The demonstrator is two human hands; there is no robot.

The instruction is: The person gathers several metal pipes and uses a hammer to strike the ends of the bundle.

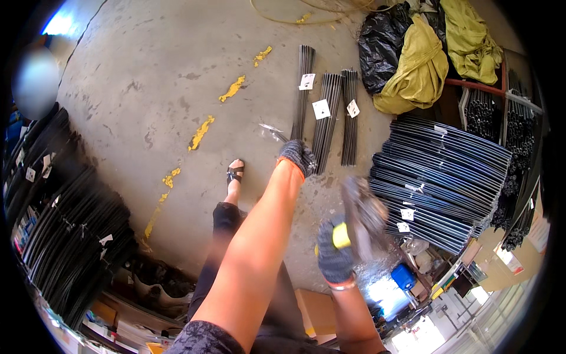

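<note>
Over concrete floor (147, 76), left gloved hand (299, 157) at near ends of tagged black rod bundles (326, 131), fingers curled round slim dark piece (280, 136), contact with rods unclear; right gloved hand (335, 253) gripping yellow part (341, 235) of blurred brown-grey object (365, 221)

Grey concrete floor (147, 71), pretty beat up, dark scuffs and blotches all over. Yellow painted line (202, 133) cuts diagonally across it, worn down to ragged patches. Thin dark seam (82, 36) up top left, blown-out glare (59, 25) right beside it. Metal rack (480, 87) at upper right, reddish crossbar, kinda crammed. Cardboard box (316, 312) down near bottom edge. Bright opening (418, 336) at lower right, window or doorway, can't tell which.
</note>
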